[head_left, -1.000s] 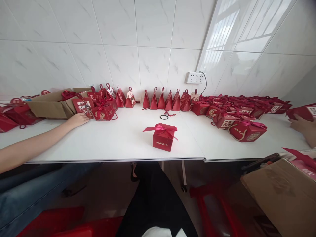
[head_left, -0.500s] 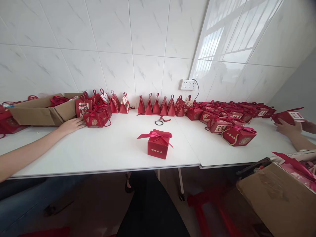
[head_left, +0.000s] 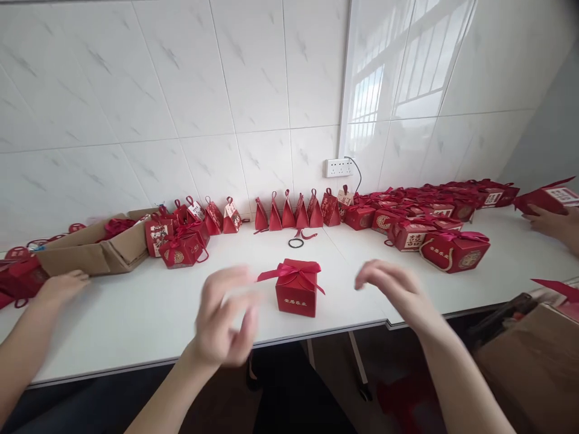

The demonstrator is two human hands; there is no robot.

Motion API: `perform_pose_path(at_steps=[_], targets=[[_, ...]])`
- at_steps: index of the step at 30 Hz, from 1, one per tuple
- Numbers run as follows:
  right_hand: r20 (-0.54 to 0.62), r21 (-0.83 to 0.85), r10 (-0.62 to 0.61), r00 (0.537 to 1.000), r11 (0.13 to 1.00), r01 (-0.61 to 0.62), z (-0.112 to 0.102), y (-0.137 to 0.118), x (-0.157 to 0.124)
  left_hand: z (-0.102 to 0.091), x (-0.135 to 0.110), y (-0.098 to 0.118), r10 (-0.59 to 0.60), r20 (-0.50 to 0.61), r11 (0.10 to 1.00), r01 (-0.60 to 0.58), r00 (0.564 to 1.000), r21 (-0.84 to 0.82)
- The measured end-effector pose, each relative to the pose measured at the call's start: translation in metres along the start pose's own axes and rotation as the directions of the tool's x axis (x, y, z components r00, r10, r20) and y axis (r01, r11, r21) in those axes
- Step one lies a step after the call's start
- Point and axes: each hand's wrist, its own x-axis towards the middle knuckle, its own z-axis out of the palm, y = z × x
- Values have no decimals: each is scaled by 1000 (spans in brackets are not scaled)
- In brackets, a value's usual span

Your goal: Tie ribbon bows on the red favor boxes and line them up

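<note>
A small red gift box [head_left: 297, 290] with a pink ribbon bow stands near the front edge of the white table [head_left: 136, 313]. My left hand [head_left: 226, 319] hovers just left of it, smeared by motion, fingers loosely spread. My right hand [head_left: 392, 288] hangs in the air to the right of the box, fingers apart and curved downward. Neither hand touches the box or holds anything.
A co-worker's hand [head_left: 61, 288] rests at the left by an open cardboard box [head_left: 97, 253]. Another person's hand [head_left: 549, 222] holds a red box at far right. Several red gift boxes [head_left: 455, 250] and triangular pouches [head_left: 289, 212] line the wall. A black hair tie [head_left: 296, 243] lies behind the box. A cardboard carton [head_left: 534, 361] sits at lower right.
Both my hands have come up into view on either side of the ribboned box. The co-worker's left-side hand pulled back from the red boxes toward the table's front. The camera tilted.
</note>
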Motion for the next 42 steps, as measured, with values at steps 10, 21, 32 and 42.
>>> perform_pose_path(at_steps=[10,21,32,42], targets=[[292,48,296,909,945,-323,77,-13,14,54,23,-17,-503,416,835,551,757,8],[437,121,294,850,917,-380,87,-25,1,57,-5,3,-336,819,577,789,466,-212],[445,111,271,854,929,-352,94,-31,-16,58,-21,2,-326,794,698,697,513,-164],[457,105,251,853,937,-332,98,-28,-17,63,-4,-15,-549,417,684,676,724,-273]])
